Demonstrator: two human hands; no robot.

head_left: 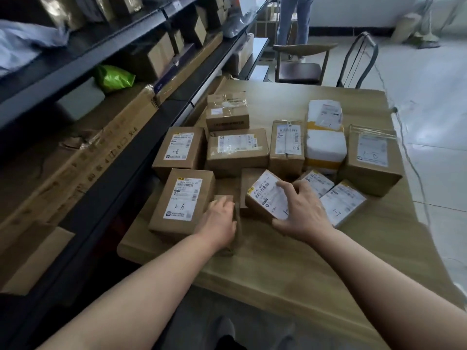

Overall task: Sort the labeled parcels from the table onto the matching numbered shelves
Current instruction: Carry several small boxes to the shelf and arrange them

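Matt cardboard parcels (237, 157) with white paper labels (183, 198) on a smooth wood-look table (290, 261).

Brown cardboard parcels (237, 152), the tilted parcel (265, 195) among them, bear white labels (182, 147) with black barcodes (some yellow-cornered). The small box (223, 198) is plain brown; one padded parcel (324, 145) white, banded yellow. Pale wood-grain bench (290, 261), seemingly black shelves (141, 157), green bag (113, 78).

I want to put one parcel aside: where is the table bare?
Bare: the wide strip of table from the left hand and right hand to the near edge, and the far strip between the taped box and the chair. The middle is crowded with touching parcels.
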